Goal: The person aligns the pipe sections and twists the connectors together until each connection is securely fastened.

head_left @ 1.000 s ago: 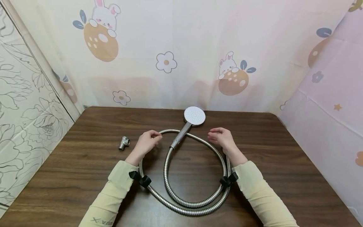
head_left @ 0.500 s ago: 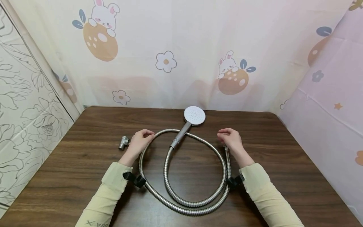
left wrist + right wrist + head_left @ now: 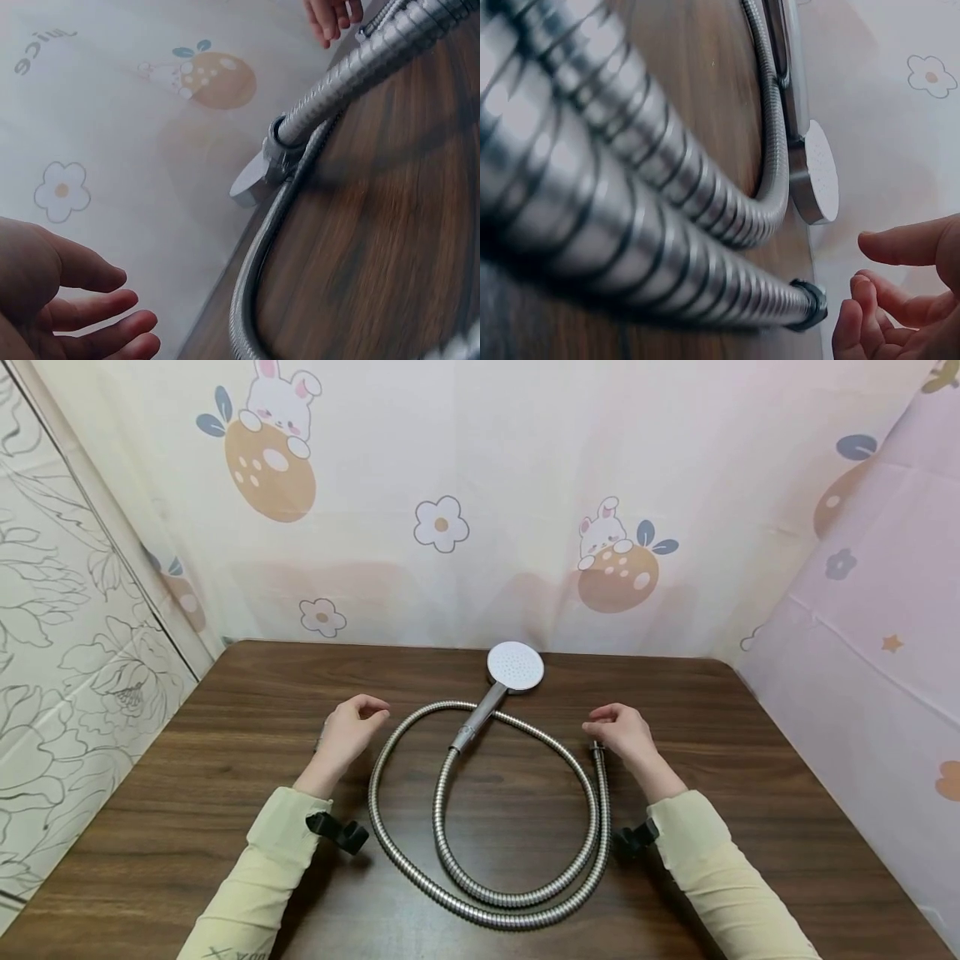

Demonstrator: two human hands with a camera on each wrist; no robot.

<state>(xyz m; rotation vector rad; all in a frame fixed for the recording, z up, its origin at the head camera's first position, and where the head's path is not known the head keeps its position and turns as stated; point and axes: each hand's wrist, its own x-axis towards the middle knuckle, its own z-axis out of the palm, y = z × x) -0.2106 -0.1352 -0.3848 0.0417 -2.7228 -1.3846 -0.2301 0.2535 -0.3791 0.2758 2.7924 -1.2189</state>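
Note:
A hand shower (image 3: 515, 667) with a white round face lies at the back middle of the table, its grey handle (image 3: 480, 717) joined to a coiled metal hose (image 3: 517, 922). My left hand (image 3: 347, 732) hovers left of the coil, its relaxed fingers holding nothing. Behind that hand, a small metal tee fitting is almost wholly hidden. Over on the right, my right hand (image 3: 626, 733) is nearest the hose's loose end, and the right wrist view shows a gap between its fingers and the dark end nut (image 3: 808, 305).
The brown wooden table (image 3: 225, 760) has its back edge against a curtain (image 3: 450, 593) printed with rabbits and flowers. A patterned panel (image 3: 90, 635) stands on the left, and pinkish cloth (image 3: 862, 693) hangs on the right. Each wrist wears a black strap mount.
Both hands have drawn apart, the left one moving left off the hose and across the tee fitting, the right one moving right. The hand shower and hose have stayed put.

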